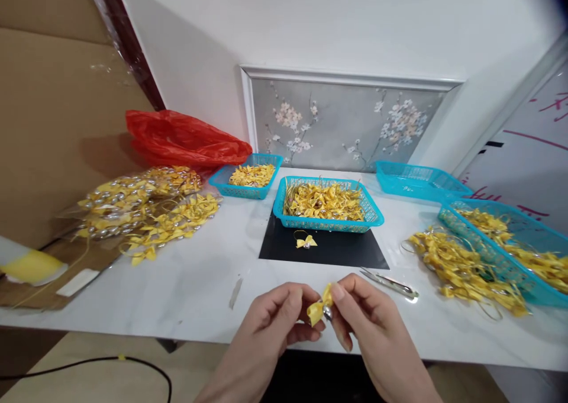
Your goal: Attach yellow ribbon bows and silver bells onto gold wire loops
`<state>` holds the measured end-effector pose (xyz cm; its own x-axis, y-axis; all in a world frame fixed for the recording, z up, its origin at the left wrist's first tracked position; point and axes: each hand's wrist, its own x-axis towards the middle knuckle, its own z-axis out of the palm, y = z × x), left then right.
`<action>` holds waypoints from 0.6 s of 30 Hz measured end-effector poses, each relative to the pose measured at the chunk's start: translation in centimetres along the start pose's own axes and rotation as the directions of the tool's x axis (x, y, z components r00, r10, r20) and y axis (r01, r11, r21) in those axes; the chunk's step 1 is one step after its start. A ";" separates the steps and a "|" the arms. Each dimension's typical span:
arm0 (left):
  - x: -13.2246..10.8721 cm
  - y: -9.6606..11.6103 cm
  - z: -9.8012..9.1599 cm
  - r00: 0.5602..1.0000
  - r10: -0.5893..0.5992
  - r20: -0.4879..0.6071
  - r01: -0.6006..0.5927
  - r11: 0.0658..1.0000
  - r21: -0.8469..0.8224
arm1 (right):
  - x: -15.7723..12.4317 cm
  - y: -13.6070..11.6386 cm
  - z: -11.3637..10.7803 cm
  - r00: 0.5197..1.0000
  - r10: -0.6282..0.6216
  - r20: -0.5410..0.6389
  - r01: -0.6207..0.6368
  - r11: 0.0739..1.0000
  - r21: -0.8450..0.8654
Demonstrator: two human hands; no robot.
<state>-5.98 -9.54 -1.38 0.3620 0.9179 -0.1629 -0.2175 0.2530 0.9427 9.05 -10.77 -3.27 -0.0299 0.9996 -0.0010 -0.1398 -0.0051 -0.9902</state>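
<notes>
A small yellow ribbon bow [316, 313] with a silver bell-like bead [327, 312] is held up over the table's front edge. My right hand [370, 323] pinches its upper loop between thumb and forefinger. On the other side, my left hand [284, 317] has its fingers curled at the bow's left loop, closed on it; its fingertips are partly hidden. Beyond my hands, another yellow bow [306, 242] with a silver bead and a thin loop of cord lies on a black mat [288, 255]. Thread snips [390, 284] rest just past my right hand.
A blue basket [328, 222] full of bows stands on the mat's back part. More bows fill a small basket [246, 191] and a right-hand basket [510, 261], with a loose pile [465, 273] beside it. Bagged bows [119, 205] and a red plastic bag [186, 139] lie left.
</notes>
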 end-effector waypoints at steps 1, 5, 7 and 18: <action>0.1 -0.1 0.0 1.000 0.004 -0.020 -0.004 1.000 0.003 | 0.1 0.0 -0.1 1.000 -0.020 -0.009 0.019 1.000 -0.020; 0.5 -0.4 -0.9 0.972 0.090 -0.218 -0.034 0.968 0.247 | 1.4 -0.4 -2.6 0.953 -0.254 -0.167 0.164 0.892 -0.422; 1.1 -0.7 -1.6 0.960 0.116 -0.255 -0.012 0.926 0.378 | 2.5 -0.7 -5.7 0.864 -0.416 -0.284 0.126 0.724 -0.679; 2.7 -2.7 -1.7 0.969 0.163 -0.187 -0.067 0.898 0.436 | 4.7 -0.9 -22.4 0.655 -0.657 -0.375 -0.358 0.168 -0.919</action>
<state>-5.95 -7.26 -4.79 0.1457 0.9876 -0.0585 0.1755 0.0324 0.9839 31.23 -5.42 -5.52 0.4430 0.6687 0.5972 0.8965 -0.3313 -0.2941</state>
